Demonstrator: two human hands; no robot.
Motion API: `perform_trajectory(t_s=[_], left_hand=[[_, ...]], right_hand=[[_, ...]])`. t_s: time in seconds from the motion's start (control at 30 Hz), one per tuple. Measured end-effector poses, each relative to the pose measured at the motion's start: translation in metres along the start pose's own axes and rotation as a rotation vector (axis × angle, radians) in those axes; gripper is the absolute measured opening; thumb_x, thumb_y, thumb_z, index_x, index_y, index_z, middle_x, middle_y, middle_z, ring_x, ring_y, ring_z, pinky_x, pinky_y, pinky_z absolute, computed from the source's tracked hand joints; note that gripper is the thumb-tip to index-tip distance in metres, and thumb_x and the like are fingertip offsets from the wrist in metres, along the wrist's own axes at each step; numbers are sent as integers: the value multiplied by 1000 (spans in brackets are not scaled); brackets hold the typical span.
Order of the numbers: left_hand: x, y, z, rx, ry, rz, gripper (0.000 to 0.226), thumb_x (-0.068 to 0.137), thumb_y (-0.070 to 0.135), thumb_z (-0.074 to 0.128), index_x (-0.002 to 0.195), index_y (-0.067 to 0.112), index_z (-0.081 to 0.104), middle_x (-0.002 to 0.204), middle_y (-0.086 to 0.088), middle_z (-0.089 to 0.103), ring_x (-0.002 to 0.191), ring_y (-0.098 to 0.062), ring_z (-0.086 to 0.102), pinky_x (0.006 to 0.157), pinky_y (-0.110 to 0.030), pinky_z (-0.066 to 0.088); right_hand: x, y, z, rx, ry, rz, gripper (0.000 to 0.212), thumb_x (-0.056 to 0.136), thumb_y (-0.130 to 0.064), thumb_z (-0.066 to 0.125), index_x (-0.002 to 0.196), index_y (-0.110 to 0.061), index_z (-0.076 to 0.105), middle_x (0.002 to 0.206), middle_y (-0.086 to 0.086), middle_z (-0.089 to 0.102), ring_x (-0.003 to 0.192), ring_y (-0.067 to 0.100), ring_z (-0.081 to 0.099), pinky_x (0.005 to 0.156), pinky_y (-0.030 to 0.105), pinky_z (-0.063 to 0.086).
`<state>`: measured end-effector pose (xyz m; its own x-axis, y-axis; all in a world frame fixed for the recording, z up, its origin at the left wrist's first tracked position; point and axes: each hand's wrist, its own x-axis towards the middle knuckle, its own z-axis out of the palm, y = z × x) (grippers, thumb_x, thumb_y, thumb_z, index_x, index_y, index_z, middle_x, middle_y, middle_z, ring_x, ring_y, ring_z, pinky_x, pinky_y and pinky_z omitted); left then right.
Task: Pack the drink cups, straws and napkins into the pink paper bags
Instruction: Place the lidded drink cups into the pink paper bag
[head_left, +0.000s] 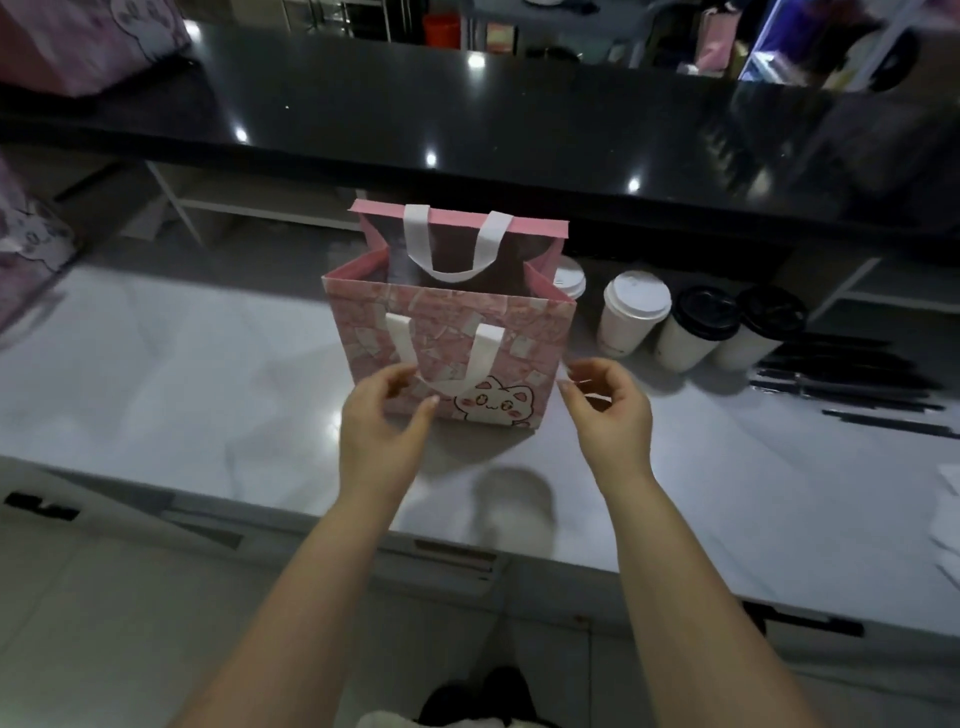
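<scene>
Reaches both forearms forward, left hand (382, 418) and right hand (612, 410) flanking the front of the bag (457, 332), fingers loosely curled, gripping nothing. Stands at a white counter (208, 395) with bag upright, mouth open; cups (631, 314) in a row just right of it, black straws (852, 376) farther right. Faces a black ledge (467, 130) behind, more pink bags (78, 47) far left.

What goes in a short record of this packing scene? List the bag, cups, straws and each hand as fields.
bag: pink paper bag, upright and open on the white counter
white-lidded cups: two, right of the bag, one partly behind it
black-lidded cups: two, further right
straws: black straws, lying flat, far right
left hand: near the front handle, fingers relaxed, holding nothing
right hand: by the bag's right edge, holding nothing
</scene>
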<state>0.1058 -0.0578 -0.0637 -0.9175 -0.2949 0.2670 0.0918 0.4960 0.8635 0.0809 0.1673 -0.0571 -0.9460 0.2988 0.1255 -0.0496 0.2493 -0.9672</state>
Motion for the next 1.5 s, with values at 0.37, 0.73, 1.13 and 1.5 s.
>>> perform_trajectory(t_s=[0.37,0.73,1.13,1.5], left_hand=[[-33,75,116,214,-439,450,36,87,27,68,121,18,63,117,0,63,111,-24,53,93,-35,42],[25,132,242,415,-429,399,52,84,26,64,134,23,51,127,2,53,120,-24,41,98,-42,38],[77,144,288,714,-358,273,61,80,34,61,137,28,43,133,1,50,124,-27,38,98,-45,32],[81,186,254,636,-219,279,60,79,28,65,137,24,48,131,-1,50,128,-27,35,99,-44,30]], right_hand=[[-7,20,-94,-400,77,-78,24,85,-11,68,106,-24,63,105,-12,61,101,13,54,86,24,44],[99,38,-176,-670,-32,-148,45,78,-19,75,121,-22,61,118,-8,57,114,21,41,97,25,32],[219,51,-144,-1230,-482,-193,93,75,-51,68,150,-32,15,153,10,22,143,41,-1,111,60,-1],[198,0,-176,-1091,-559,-409,86,70,-39,74,143,-32,29,138,2,37,124,29,32,101,43,30]])
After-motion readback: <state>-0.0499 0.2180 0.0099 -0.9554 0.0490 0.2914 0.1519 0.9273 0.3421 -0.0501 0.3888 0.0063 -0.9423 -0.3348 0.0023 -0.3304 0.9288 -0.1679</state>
